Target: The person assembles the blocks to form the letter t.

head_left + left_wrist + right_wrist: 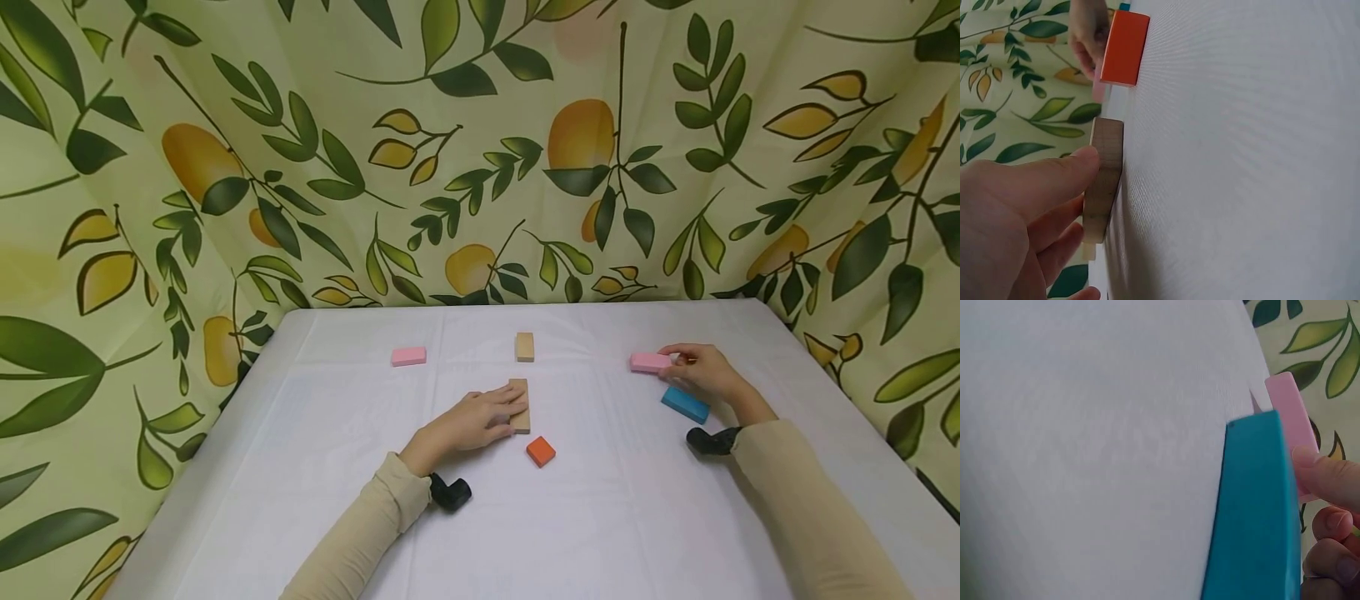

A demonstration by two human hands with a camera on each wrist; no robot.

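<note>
My left hand (pixel 480 417) reaches over a long plain wooden block (pixel 521 408) on the white table, holding it with the fingers across it and the thumb (pixel 1079 165) against its edge. Just nearer than that block lies a small orange block (pixel 541 452), apart from the hand. My right hand (pixel 701 371) pinches the right end of a pink block (pixel 649 362) between thumb and fingers. Right below this hand a blue block (pixel 685 404) lies at a slant; in the right wrist view the blue block (pixel 1250 506) covers part of the pink one.
A second pink block (pixel 408 357) lies at the far left of the table. A short wooden block (pixel 525 347) stands beyond the long one. Patterned leaf-and-fruit cloth (pixel 480 167) hangs behind the table's far edge and along both sides.
</note>
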